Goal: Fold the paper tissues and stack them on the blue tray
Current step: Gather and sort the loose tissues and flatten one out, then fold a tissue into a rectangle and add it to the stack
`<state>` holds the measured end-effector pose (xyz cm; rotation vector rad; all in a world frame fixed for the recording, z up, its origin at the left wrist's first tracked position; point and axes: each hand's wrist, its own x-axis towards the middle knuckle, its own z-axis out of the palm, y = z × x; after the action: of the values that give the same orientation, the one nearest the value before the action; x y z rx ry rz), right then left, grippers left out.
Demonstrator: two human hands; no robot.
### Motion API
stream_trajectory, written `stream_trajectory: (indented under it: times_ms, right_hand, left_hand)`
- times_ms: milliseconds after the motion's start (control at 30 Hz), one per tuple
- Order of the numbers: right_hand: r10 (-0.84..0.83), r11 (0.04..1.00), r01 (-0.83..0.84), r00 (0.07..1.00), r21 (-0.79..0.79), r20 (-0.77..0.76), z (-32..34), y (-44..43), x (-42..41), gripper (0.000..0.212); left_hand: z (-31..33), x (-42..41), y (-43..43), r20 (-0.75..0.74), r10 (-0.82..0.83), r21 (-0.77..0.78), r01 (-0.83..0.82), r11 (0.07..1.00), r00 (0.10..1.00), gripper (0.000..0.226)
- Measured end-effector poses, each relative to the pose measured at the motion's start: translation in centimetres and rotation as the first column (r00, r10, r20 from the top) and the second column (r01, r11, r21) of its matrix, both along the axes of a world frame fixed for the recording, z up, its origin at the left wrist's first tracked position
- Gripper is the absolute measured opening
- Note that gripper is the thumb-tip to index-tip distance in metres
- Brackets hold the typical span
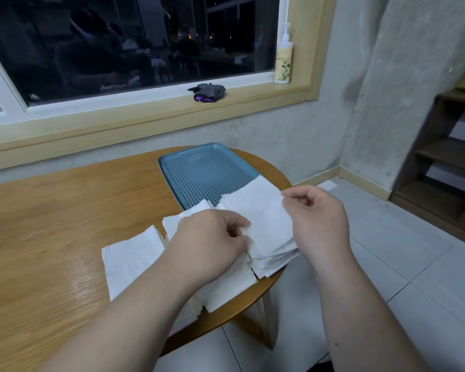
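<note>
A blue perforated tray (199, 167) lies at the far right end of the wooden table, with no tissues on its visible part. A white tissue (258, 210) is stretched between my hands, over the tray's near edge. My left hand (212, 242) pinches its left edge with curled fingers. My right hand (317, 218) pinches its far right corner. Under the tissue sits a thick stack of tissues (274, 259) near the table's right edge. More white tissues (132, 261) lie spread on the table to the left, partly hidden by my left forearm.
The round-ended wooden table (51, 224) stands against a wall under a window. A pump bottle (283, 57) and a dark folded item (208, 92) sit on the sill. Grey tiled floor and a wooden shelf (440, 157) are to the right.
</note>
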<state>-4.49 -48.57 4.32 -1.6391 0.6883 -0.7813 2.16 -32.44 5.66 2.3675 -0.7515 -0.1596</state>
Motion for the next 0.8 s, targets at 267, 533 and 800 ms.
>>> stream_trajectory:
  times_ms: [267, 533, 800]
  right_hand:
    - [0.011, 1.0, -0.011, 1.0, -0.012, -0.014, 0.2, 1.5, 0.3, 0.015]
    - [-0.059, 0.901, -0.149, 0.889, -0.407, -0.455, -0.6, 1.3, -0.4, 0.024]
    - [-0.092, 0.891, -0.078, 0.933, -0.447, -0.347, -0.3, 1.2, -1.6, 0.024]
  left_hand:
    - [0.2, -0.2, 0.6, 0.11, -0.004, -0.039, 0.009, 0.999, 0.994, 0.023]
    - [-0.3, -0.6, 0.6, 0.25, -0.112, 0.101, 0.089, 0.991, 0.962, 0.023]
    - [-0.2, -0.7, 1.0, 0.257, -0.245, 0.196, 0.198, 0.961, 0.935, 0.024]
